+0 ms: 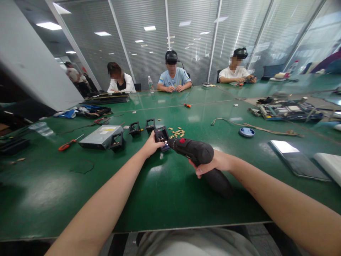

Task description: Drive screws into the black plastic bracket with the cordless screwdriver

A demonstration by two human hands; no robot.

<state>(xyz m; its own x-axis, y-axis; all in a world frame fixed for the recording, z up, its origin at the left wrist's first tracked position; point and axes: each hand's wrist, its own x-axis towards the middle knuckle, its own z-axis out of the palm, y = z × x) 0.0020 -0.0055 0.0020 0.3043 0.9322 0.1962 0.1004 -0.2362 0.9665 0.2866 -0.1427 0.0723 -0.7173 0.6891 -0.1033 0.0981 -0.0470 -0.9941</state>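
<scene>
My right hand (206, 167) is wrapped round the grip of a black cordless drill (194, 149), which points to the left. Its tip meets a black plastic housing (161, 134), or stops just short; I cannot tell which. My left hand (151, 145) grips that housing from its left side, above the green table (160, 199). Small metal parts show inside the housing. Just beyond it lies a scatter of small brass-coloured plates (178, 133). Similar black housings (135, 128) stand to the left, one of them against a silver disc drive (101, 137).
An orange screwdriver (68, 145) lies at left near a clear plastic cup (42, 128). To the right are a round blue lid (246, 132), a flat cable (261, 128), a dark tablet-like slab (298, 160) and a circuit assembly (291, 109). Several people sit across the table.
</scene>
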